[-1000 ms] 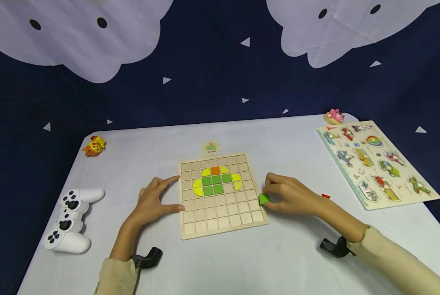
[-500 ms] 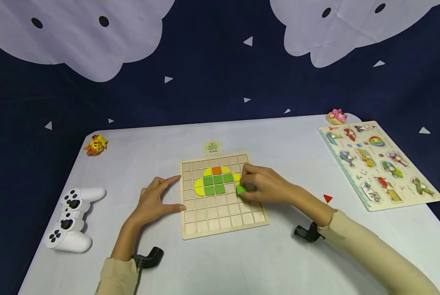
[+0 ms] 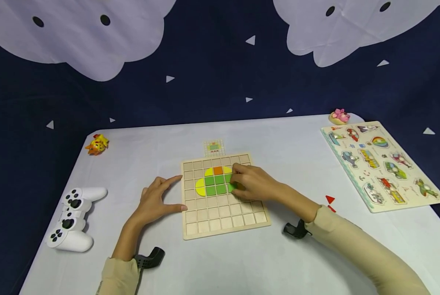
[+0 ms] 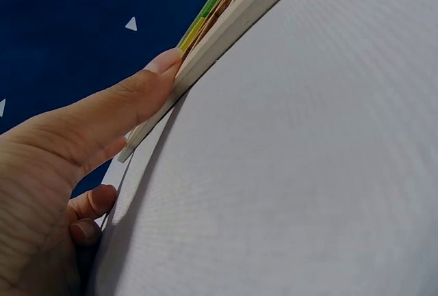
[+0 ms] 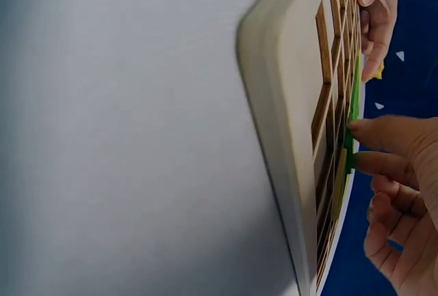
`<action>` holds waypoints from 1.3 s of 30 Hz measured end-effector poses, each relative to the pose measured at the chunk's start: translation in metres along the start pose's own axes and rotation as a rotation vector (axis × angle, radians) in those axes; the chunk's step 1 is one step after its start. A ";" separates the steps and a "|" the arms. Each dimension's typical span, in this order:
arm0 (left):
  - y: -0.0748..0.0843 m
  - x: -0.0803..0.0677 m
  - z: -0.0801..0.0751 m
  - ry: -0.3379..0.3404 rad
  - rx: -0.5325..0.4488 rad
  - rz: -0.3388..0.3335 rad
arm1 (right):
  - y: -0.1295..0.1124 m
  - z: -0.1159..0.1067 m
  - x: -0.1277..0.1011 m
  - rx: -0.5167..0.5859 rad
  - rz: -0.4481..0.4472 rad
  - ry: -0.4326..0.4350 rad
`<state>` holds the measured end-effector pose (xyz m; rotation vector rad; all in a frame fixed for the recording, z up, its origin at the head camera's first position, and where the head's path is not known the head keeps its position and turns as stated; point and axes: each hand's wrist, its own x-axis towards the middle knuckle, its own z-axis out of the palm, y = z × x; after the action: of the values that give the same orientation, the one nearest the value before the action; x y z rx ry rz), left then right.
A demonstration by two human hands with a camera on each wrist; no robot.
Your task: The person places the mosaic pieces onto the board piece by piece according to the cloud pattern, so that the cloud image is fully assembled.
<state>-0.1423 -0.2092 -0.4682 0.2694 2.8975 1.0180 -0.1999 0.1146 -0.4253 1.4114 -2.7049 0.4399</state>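
A wooden grid board (image 3: 223, 222) lies on the white table, bearing several green square tiles (image 3: 209, 180), an orange square tile (image 3: 218, 170) and yellow curved tiles (image 3: 200, 187). My right hand (image 3: 257, 183) pinches another green square tile (image 5: 350, 160) between thumb and finger, low over the right end of the green group; that hand partly hides the tiles there. With outstretched thumb and index finger, my left hand (image 3: 151, 205) touches the board's left edge (image 4: 226, 33). Behind the board lies a small pattern card (image 3: 214, 147).
Red triangular pieces (image 3: 330, 199) lie right of the board, near my right forearm. A picture puzzle board (image 3: 371, 176) occupies the table's right side. To the left are a white game controller (image 3: 70, 219) and a yellow figurine (image 3: 97, 145); a pink figurine (image 3: 339, 116) stands at back right.
My right hand has carried the green tile from beside the board's right edge leftward onto the grid, up to the other green tiles. The left hand has stayed at the board's left edge.
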 end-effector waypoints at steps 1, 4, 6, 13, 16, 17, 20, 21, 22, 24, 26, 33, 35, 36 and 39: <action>0.000 0.000 0.000 0.001 -0.001 0.002 | 0.000 0.001 0.000 0.006 0.008 0.000; 0.001 0.000 -0.001 0.000 -0.004 0.003 | -0.001 0.002 -0.001 0.049 0.046 -0.001; 0.001 0.001 -0.001 -0.003 -0.008 0.002 | -0.002 0.003 -0.001 0.079 0.070 -0.002; 0.000 0.000 0.001 -0.007 -0.004 0.000 | -0.006 -0.001 -0.004 0.090 0.109 -0.014; -0.001 0.000 0.002 -0.008 -0.004 -0.002 | -0.005 -0.004 -0.011 0.120 0.124 -0.023; -0.001 0.000 0.002 -0.008 -0.004 -0.001 | -0.004 -0.006 -0.014 0.133 0.132 -0.022; -0.001 0.000 0.001 -0.007 0.000 0.000 | 0.000 -0.010 -0.028 0.151 0.148 -0.009; -0.001 0.000 0.000 -0.007 0.001 0.000 | 0.002 -0.012 -0.033 0.149 0.157 -0.007; -0.001 0.000 0.000 -0.006 0.001 0.001 | 0.004 -0.014 -0.039 0.148 0.167 -0.005; 0.000 0.001 0.000 -0.007 0.001 0.003 | 0.007 -0.019 -0.050 0.138 0.192 -0.010; 0.000 0.002 0.000 -0.009 -0.003 0.003 | 0.012 -0.024 -0.062 0.126 0.217 -0.020; 0.000 0.002 0.001 -0.008 -0.004 0.008 | 0.024 -0.039 -0.101 0.076 0.262 -0.059; -0.001 0.001 0.000 -0.007 -0.004 0.010 | 0.026 -0.041 -0.110 0.067 0.262 -0.051; -0.001 0.001 0.000 -0.006 -0.006 0.011 | 0.027 -0.041 -0.114 0.064 0.265 -0.045; -0.001 0.000 0.000 -0.005 -0.006 0.011 | 0.029 -0.042 -0.125 0.061 0.273 -0.037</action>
<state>-0.1428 -0.2099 -0.4689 0.2879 2.8906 1.0263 -0.1545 0.2411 -0.4143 1.0729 -2.9504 0.5199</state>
